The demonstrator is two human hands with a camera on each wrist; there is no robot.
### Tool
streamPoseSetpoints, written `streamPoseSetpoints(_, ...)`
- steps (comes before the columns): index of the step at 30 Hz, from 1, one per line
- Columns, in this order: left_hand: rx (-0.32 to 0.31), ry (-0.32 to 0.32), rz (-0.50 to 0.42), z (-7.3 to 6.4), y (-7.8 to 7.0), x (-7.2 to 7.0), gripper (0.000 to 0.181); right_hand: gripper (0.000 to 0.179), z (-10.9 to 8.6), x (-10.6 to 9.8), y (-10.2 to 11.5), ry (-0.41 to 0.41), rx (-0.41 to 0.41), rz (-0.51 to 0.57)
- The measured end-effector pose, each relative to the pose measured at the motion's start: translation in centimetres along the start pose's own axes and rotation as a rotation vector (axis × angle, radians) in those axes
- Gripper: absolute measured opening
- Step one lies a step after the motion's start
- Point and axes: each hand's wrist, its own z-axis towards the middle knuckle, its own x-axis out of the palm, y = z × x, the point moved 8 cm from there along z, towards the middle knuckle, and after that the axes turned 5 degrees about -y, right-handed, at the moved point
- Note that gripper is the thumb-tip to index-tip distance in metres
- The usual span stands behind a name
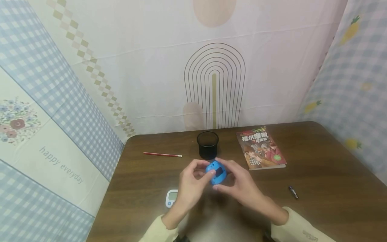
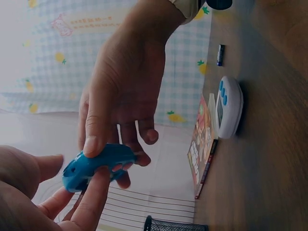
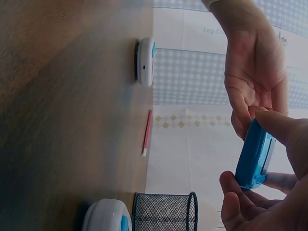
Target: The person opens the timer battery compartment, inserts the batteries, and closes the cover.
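Just below the frame's centre, the left hand (image 1: 191, 183) and right hand (image 1: 243, 181) both grip a blue device (image 1: 218, 173) above the tabletop (image 1: 130, 191). A white timer (image 1: 171, 198) lies lower left of centre; beyond, a book (image 1: 261, 149), black mesh cup (image 1: 208, 150) and red pencil (image 1: 161, 154).

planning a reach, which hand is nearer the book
Right. The right hand is left of the book and closer to the person; the left hand is farther left.
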Motion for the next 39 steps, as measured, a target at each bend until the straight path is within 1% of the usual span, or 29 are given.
streamPoseSetpoints(1, -0.005, 0.008, -0.019, 0.0, 0.0, 0.1, 0.026, 0.080, 0.0, 0.0, -0.2, 0.008, 0.025, 0.012)
streamPoseSetpoints(3, -0.007, 0.027, -0.068, -0.1, -0.2, 0.2, 0.023, 0.078, 0.0, 0.1, -0.8, 0.035, 0.101, 0.057)
streamPoseSetpoints(5, -0.004, 0.048, -0.107, -0.2, -0.5, 0.3, 0.020, 0.076, 0.0, 0.1, -1.4, 0.071, 0.199, 0.139)
streamPoseSetpoints(6, 0.011, 0.048, -0.101, -0.2, -0.7, 0.3, 0.021, 0.075, 0.0, 0.2, -1.6, 0.094, 0.243, 0.192)
streamPoseSetpoints(8, 0.053, 0.043, -0.068, -0.3, -1.0, 0.2, 0.026, 0.073, -0.1, 0.3, -2.0, 0.135, 0.324, 0.287)
streamPoseSetpoints(10, 0.111, 0.028, -0.012, -0.3, -1.4, 0.1, 0.031, 0.070, -0.1, 0.5, -2.1, 0.175, 0.389, 0.383)
streamPoseSetpoints(12, 0.183, -0.004, 0.057, -0.4, -1.9, -0.1, 0.032, 0.068, -0.3, 0.7, -2.2, 0.213, 0.435, 0.462)
streamPoseSetpoints(14, 0.251, -0.024, 0.102, -0.5, -2.4, -0.3, 0.031, 0.067, -0.4, 0.9, -2.3, 0.238, 0.470, 0.524)
streamPoseSetpoints(17, 0.364, -0.037, 0.163, -0.7, -3.2, -0.3, 0.031, 0.066, -0.5, 1.0, -2.2, 0.270, 0.486, 0.594)
streamPoseSetpoints(19, 0.416, -0.019, 0.190, -0.8, -3.5, -0.1, 0.031, 0.065, -0.5, 1.0, -2.2, 0.280, 0.490, 0.622)
streamPoseSetpoints(20, 0.426, -0.006, 0.198, -0.8, -3.6, 0.0, 0.031, 0.065, -0.5, 1.0, -2.1, 0.284, 0.493, 0.630)
streamPoseSetpoints(22, 0.422, 0.026, 0.208, -0.8, -3.6, 0.3, 0.032, 0.066, -0.5, 0.9, -1.9, 0.290, 0.498, 0.642)
streamPoseSetpoints(25, 0.372, 0.074, 0.200, -0.8, -3.4, 0.7, 0.036, 0.067, -0.4, 0.7, -1.7, 0.300, 0.491, 0.673)
streamPoseSetpoints(27, 0.359, 0.100, 0.201, -0.9, -3.3, 0.9, 0.041, 0.068, -0.4, 0.7, -1.4, 0.312, 0.475, 0.718)
streamPoseSetpoints(29, 0.364, 0.116, 0.211, -0.9, -3.3, 1.1, 0.046, 0.068, -0.4, 0.6, -1.1, 0.325, 0.455, 0.775)
streamPoseSetpoints(31, 0.383, 0.121, 0.225, -0.9, -3.3, 1.2, 0.050, 0.067, -0.3, 0.6, -0.8, 0.340, 0.433, 0.822)
streamPoseSetpoints(33, 0.406, 0.115, 0.244, -1.0, -3.4, 1.2, 0.053, 0.066, -0.2, 0.6, -0.6, 0.354, 0.413, 0.841)
streamPoseSetpoints(36, 0.454, 0.095, 0.279, -1.1, -3.4, 1.1, 0.056, 0.062, -0.2, 0.4, -0.5, 0.357, 0.389, 0.798)
streamPoseSetpoints(39, 0.501, 0.075, 0.322, -1.1, -3.6, 1.0, 0.059, 0.059, -0.1, 0.1, -0.7, 0.328, 0.374, 0.687)
